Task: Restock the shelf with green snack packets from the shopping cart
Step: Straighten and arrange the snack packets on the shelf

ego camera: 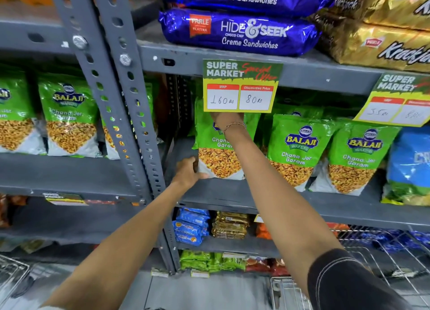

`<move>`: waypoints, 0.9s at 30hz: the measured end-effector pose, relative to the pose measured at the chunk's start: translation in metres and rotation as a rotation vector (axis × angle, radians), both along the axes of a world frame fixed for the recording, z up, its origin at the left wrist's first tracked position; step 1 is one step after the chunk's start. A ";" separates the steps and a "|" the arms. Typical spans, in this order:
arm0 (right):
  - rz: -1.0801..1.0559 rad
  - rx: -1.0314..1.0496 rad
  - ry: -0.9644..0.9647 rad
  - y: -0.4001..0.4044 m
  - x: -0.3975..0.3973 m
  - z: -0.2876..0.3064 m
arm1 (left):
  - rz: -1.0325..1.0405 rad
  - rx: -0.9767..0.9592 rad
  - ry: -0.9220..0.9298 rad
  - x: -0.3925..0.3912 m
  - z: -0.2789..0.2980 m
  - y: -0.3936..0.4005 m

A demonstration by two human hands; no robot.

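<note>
Green "Balaji Wafers Chana Jor Garam" packet [220,151] stands on the grey shelf [223,193], left hand [188,172] gripping its lower corner, right hand [226,117] at its top, grip hidden behind the "Super Market" price tag [240,86] just above.

The grey metal shelf [223,193] carries upright green snack packets [300,151] from nine o'clock through centre to three o'clock, with a blue packet [409,161] at the far three o'clock end. The shelf above [232,60], at twelve o'clock, bears stacked blue biscuit packs [239,33] and gold packs [372,44].
</note>
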State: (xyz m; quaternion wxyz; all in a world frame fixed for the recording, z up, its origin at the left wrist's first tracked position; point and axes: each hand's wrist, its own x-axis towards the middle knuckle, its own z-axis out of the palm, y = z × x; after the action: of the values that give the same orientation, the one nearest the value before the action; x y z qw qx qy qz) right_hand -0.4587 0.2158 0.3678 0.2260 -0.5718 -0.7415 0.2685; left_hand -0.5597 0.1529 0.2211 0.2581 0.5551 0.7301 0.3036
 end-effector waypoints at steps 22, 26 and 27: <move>-0.348 -0.022 0.525 -0.072 0.061 -0.165 | -0.178 0.371 0.532 0.074 0.138 0.032; -0.326 -0.053 0.420 -0.063 0.073 -0.164 | -0.222 0.149 0.440 0.080 0.151 0.042; -0.329 -0.061 0.414 -0.059 0.074 -0.163 | -0.228 0.145 0.374 0.079 0.150 0.044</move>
State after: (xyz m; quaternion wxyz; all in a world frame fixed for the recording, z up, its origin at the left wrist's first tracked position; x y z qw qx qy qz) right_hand -0.3852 0.1565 0.2046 0.3965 -0.6241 -0.5680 0.3616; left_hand -0.4811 0.1966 0.3710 0.1104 0.6977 0.6740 0.2160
